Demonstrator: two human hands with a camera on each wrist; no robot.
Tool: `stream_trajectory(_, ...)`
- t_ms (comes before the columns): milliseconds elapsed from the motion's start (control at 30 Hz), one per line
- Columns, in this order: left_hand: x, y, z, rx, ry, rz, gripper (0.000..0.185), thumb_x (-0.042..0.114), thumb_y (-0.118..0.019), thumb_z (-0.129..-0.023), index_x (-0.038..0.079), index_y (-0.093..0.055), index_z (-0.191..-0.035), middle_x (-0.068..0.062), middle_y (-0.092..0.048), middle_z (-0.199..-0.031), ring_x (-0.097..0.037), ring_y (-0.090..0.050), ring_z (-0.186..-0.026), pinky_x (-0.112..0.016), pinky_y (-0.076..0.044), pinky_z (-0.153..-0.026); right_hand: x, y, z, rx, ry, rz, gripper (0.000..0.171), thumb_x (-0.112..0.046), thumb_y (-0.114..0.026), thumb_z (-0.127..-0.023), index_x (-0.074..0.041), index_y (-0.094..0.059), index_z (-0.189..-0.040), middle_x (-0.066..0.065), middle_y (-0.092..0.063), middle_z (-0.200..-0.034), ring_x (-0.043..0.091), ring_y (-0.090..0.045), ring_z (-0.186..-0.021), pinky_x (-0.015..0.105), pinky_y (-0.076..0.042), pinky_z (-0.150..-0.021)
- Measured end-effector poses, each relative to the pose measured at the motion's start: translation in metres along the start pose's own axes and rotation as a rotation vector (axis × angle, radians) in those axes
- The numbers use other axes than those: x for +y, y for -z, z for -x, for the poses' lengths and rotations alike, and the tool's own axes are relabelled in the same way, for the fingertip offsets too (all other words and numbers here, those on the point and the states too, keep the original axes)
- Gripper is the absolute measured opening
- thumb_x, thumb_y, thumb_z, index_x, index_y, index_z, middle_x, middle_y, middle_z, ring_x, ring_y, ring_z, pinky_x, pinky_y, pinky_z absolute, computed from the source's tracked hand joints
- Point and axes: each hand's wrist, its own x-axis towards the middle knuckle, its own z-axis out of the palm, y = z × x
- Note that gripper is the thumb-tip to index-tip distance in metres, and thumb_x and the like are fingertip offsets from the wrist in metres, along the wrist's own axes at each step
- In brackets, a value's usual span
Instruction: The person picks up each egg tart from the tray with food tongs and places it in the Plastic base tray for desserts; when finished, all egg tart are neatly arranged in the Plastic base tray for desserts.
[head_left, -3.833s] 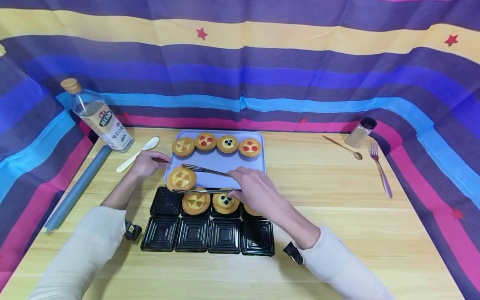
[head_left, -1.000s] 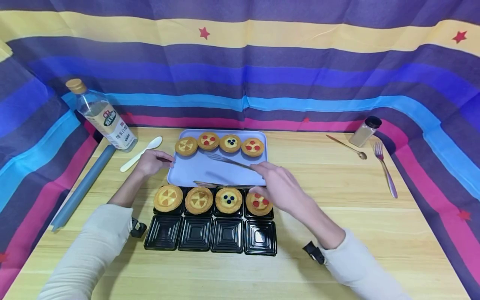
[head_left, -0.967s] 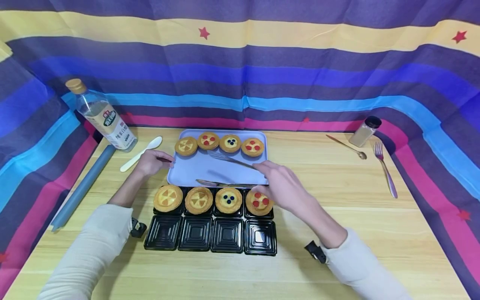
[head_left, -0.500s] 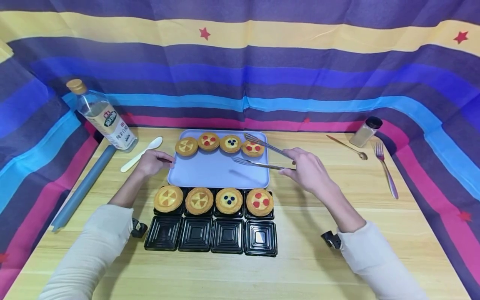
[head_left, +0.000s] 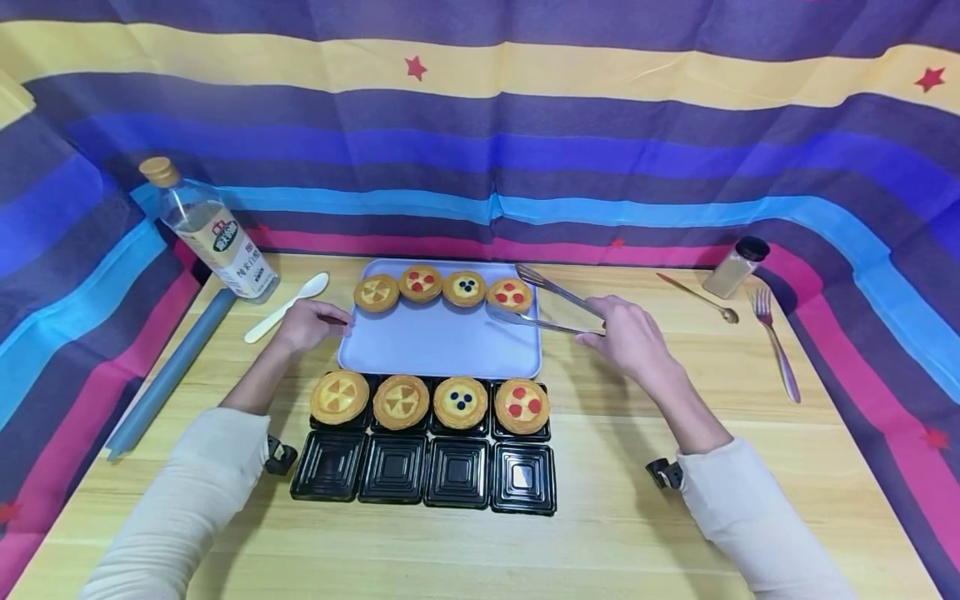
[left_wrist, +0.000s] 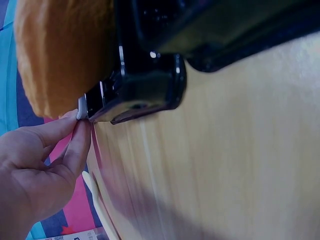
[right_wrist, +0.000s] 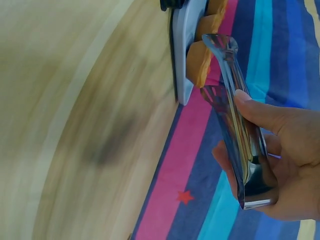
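Observation:
My left hand [head_left: 307, 327] pinches the left edge of a lavender tray [head_left: 435, 346] between thumb and fingers, as the left wrist view also shows. My right hand [head_left: 633, 337] holds metal serving tongs [head_left: 558, 291] over the tray's right side. The tongs' arms are spread, with their ends on either side of the rightmost red-dotted tart [head_left: 510, 296]; whether they touch it I cannot tell. Beside it along the tray's back edge sit a blue-dotted tart [head_left: 465, 288], another red-dotted tart [head_left: 421, 283] and a tart with triangle marks [head_left: 377, 292].
Before the tray, black square plastic trays [head_left: 522, 477] form two rows; the back row holds several tarts [head_left: 401, 402]. At left are a bottle [head_left: 228, 246], a white spoon [head_left: 288, 307] and a grey-blue roll [head_left: 172, 375]. A shaker jar [head_left: 735, 268], small spoon [head_left: 697, 296] and fork [head_left: 777, 346] lie right.
The tongs released a triangle-marked tart into the back row's left compartment. My right hand then moved right and back with the spread tongs to the rightmost tart. My left hand stays at the tray.

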Motion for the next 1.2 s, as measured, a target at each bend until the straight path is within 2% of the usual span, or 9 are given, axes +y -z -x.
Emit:
stream_trajectory(133,0.001,0.0,0.0,-0.005,0.003,-0.013,0.021,0.005,-0.071,-0.082,-0.004,-0.071,-0.101,-0.021,-0.071,-0.101,0.002,-0.057,-0.071,-0.015,-0.047,-0.065,0.004,0.0,-0.001,-0.024,-0.013,-0.004,0.059,-0.025,-0.072,-0.084,0.002,-0.051,-0.132,0.026,-0.057,-0.127,0.04,-0.062,-0.098,0.054,-0.048,-0.088)
stream_trajectory(433,0.002,0.0,-0.001,-0.009,0.007,-0.038,0.021,0.006,-0.07,-0.083,-0.003,-0.071,-0.102,-0.02,-0.071,-0.102,0.001,-0.057,-0.073,-0.017,-0.047,-0.067,0.007,-0.002,-0.003,-0.036,-0.024,-0.016,0.056,-0.024,-0.072,-0.084,0.001,-0.053,-0.13,0.025,-0.059,-0.124,0.036,-0.064,-0.092,0.052,-0.049,-0.084)
stream_trajectory(767,0.001,0.0,0.0,-0.011,0.006,-0.023,0.021,0.004,-0.07,-0.083,-0.004,-0.07,-0.102,-0.021,-0.071,-0.101,0.002,-0.057,-0.071,-0.015,-0.047,-0.066,0.009,-0.004,-0.002,-0.001,-0.003,-0.018,0.053,-0.022,-0.072,-0.083,0.001,-0.056,-0.128,0.025,-0.062,-0.121,0.037,-0.065,-0.09,0.052,-0.05,-0.082)
stream_trajectory(933,0.001,0.0,0.0,-0.014,0.004,-0.022,0.021,0.004,-0.07,-0.083,-0.004,-0.07,-0.102,-0.022,-0.07,-0.102,0.002,-0.058,-0.071,-0.015,-0.047,-0.066,0.01,-0.003,0.0,0.025,0.015,-0.019,0.05,-0.021,-0.073,-0.083,0.0,-0.058,-0.126,0.024,-0.064,-0.117,0.034,-0.067,-0.086,0.049,-0.052,-0.077)
stream_trajectory(1033,0.002,0.0,0.001,-0.014,0.009,-0.027,0.021,0.004,-0.069,-0.083,-0.004,-0.07,-0.102,-0.022,-0.07,-0.104,-0.002,-0.061,-0.075,-0.015,-0.047,-0.066,0.009,0.0,0.002,0.033,0.03,-0.028,0.049,-0.021,-0.073,-0.083,0.0,-0.058,-0.125,0.023,-0.065,-0.115,0.033,-0.067,-0.084,0.048,-0.052,-0.075)
stream_trajectory(1200,0.005,0.0,0.001,-0.018,0.025,-0.025,0.021,0.004,-0.069,-0.084,-0.004,-0.07,-0.103,-0.022,-0.069,-0.108,-0.018,-0.066,-0.087,-0.016,-0.047,-0.067,0.007,0.005,0.008,0.047,0.044,-0.029,0.051,-0.021,-0.073,-0.083,0.0,-0.058,-0.126,0.023,-0.064,-0.118,0.033,-0.067,-0.085,0.048,-0.052,-0.075)
